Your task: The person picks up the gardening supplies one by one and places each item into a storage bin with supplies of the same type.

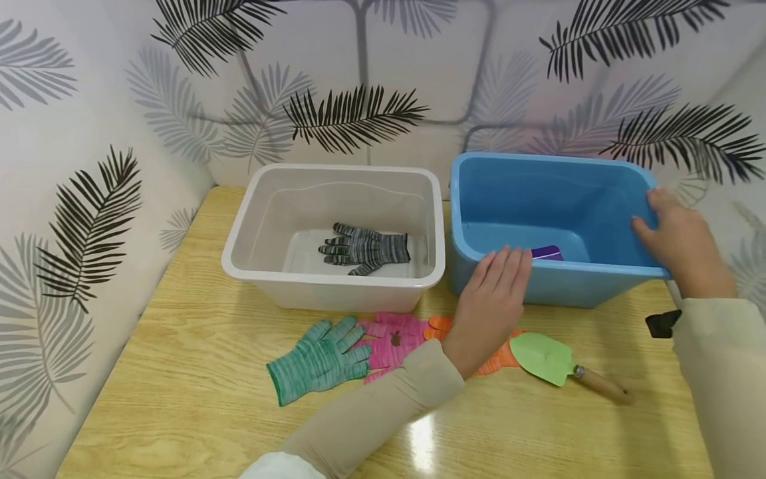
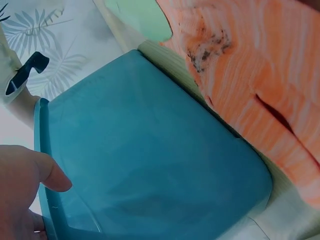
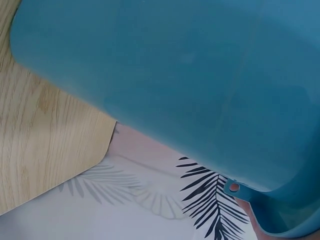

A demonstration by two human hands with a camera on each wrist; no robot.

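Rectangular blue plastic bin (image 1: 550, 285) at two o'clock on a yellow wooden desk (image 1: 179, 399). Fingers of the left hand (image 1: 492, 309) grip its rim at seven, the right hand (image 1: 687, 243) at three; uneven lifting could tip it.

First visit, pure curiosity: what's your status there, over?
Left fingers hold front rim of blue tub, right fingers its right end. Tub open side up, purple item inside. Orange glove and green trowel lie in front.
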